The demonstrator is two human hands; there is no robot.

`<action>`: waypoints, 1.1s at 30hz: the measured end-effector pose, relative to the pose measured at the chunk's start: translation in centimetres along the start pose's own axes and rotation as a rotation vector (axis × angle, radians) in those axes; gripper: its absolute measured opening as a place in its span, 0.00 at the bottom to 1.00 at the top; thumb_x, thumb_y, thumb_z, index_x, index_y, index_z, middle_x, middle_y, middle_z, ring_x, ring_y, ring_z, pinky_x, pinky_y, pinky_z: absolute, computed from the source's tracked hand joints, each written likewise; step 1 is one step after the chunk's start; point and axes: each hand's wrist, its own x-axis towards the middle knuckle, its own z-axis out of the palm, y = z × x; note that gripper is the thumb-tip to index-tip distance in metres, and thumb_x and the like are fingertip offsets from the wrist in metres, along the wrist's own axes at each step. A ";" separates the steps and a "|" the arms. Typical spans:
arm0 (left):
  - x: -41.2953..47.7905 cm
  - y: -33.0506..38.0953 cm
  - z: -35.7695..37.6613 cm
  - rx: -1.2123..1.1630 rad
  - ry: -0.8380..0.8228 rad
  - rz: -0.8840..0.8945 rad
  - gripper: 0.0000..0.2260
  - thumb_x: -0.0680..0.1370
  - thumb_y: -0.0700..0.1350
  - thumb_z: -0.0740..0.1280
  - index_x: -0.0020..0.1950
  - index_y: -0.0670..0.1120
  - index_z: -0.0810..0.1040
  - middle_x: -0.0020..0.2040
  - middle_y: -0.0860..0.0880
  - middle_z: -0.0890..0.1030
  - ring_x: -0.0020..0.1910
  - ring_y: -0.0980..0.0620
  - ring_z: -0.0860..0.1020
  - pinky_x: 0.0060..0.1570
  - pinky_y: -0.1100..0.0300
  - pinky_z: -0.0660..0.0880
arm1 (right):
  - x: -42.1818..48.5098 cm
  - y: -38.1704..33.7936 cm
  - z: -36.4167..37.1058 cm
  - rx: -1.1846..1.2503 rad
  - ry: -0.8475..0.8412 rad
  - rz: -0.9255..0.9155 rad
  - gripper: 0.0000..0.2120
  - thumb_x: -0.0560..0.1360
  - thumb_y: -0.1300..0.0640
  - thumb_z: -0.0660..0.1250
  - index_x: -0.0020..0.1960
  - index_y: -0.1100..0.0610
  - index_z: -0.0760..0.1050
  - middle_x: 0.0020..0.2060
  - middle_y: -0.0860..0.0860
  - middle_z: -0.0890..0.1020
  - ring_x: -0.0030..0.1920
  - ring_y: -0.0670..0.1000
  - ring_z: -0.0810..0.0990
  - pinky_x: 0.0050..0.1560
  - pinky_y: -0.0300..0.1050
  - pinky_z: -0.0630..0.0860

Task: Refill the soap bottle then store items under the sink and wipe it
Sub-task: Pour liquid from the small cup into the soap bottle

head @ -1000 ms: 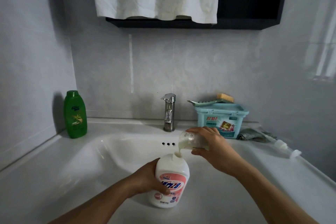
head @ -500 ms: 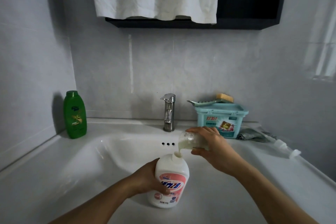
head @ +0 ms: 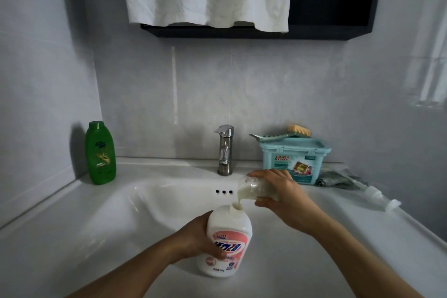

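Refilling now: my right hand (head: 287,198) is gripping the tilted clear cup (head: 251,187), pouring into the soap bottle (head: 228,232) my left hand (head: 193,241) is clasping; next, I'd level it cleanly.

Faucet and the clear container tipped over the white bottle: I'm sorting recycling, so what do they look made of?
Faucet: metal, likely stainless or chromed, judging by the silvery sheen and bright highlights. Clear container: transparent and glossy, with creamy liquid showing through its wall. It could be plastic or glass; the look leaves that open.

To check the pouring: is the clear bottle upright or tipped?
Tipped: the clear bottle lies nearly sideways, soap running from its mouth into the white bottle.
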 end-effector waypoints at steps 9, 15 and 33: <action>0.1 -0.3 0.0 -0.002 0.003 0.002 0.32 0.62 0.34 0.78 0.63 0.51 0.74 0.53 0.52 0.84 0.53 0.56 0.82 0.52 0.60 0.79 | 0.1 0.2 0.2 -0.004 0.015 -0.008 0.26 0.71 0.55 0.72 0.66 0.45 0.68 0.54 0.37 0.67 0.55 0.42 0.63 0.53 0.31 0.60; 0.2 -0.3 0.0 -0.006 0.006 -0.002 0.33 0.62 0.33 0.78 0.63 0.50 0.74 0.53 0.52 0.84 0.53 0.55 0.82 0.54 0.58 0.79 | 0.0 0.2 0.2 -0.001 0.019 -0.012 0.26 0.71 0.56 0.72 0.66 0.46 0.68 0.54 0.37 0.66 0.55 0.41 0.62 0.53 0.31 0.59; 0.2 -0.4 -0.1 0.003 0.006 0.000 0.33 0.62 0.35 0.79 0.63 0.51 0.74 0.53 0.52 0.84 0.53 0.55 0.81 0.55 0.57 0.79 | 0.2 0.6 0.3 -0.009 0.033 -0.036 0.27 0.70 0.56 0.73 0.66 0.46 0.68 0.54 0.39 0.66 0.55 0.41 0.63 0.50 0.22 0.60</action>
